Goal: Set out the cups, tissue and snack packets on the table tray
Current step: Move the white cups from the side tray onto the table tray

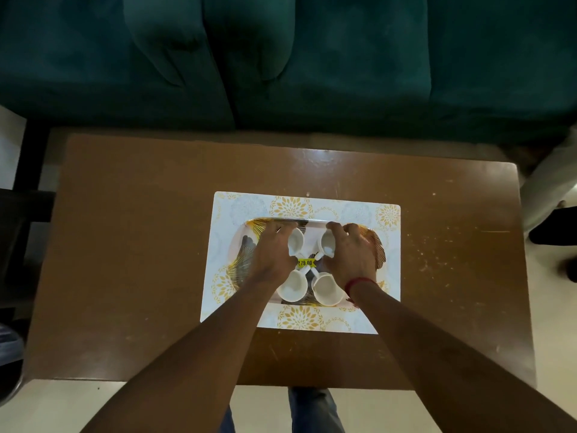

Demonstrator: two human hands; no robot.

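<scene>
A patterned tray (242, 254) lies on a white and gold placemat (359, 320) in the middle of the brown table (140, 245). Several white cups stand on the tray with their handles turned inward. My left hand (270, 254) grips the far left cup (296, 240). My right hand (351, 250) grips the far right cup (327, 242). The near left cup (293, 289) and the near right cup (326, 290) stand free by my wrists. A yellow price sticker (305, 263) shows at the tray's centre. No tissue or snack packets are in view.
A dark green sofa (312, 57) runs along the table's far edge. A person's shoe (552, 232) and pale trouser leg are at the right. Another shoe (9, 342) shows at the left edge. My jeans (309, 407) are below the near edge.
</scene>
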